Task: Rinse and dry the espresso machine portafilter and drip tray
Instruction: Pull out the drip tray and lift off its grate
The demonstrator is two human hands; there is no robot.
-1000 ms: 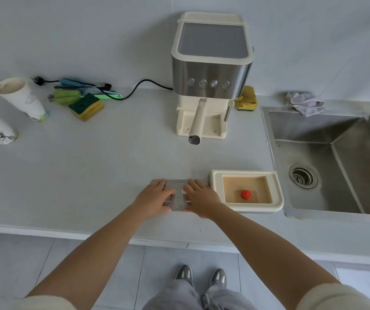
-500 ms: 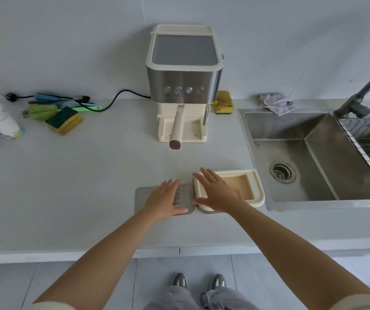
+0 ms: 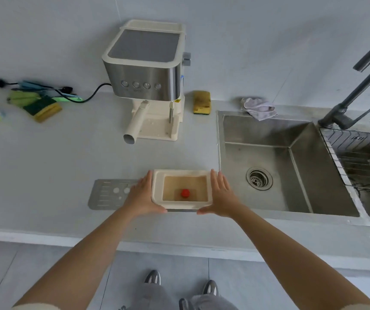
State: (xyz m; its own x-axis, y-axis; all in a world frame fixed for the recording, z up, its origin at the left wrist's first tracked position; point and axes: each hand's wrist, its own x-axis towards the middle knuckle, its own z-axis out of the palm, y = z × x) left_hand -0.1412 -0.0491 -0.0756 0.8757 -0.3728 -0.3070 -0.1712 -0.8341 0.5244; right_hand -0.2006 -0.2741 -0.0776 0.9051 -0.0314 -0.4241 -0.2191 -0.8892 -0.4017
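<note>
I see a tray [image 3: 180,172] of matt cream plastic, a flat grate [image 3: 108,194] of dull brushed metal, and a machine [image 3: 143,72] with a brushed steel shell and cream plastic trim. The sink [image 3: 269,135] is stainless steel, faintly glossy. The counter [image 3: 45,164] looks smooth and matt; the rag [image 3: 259,108] is crumpled cloth.
</note>
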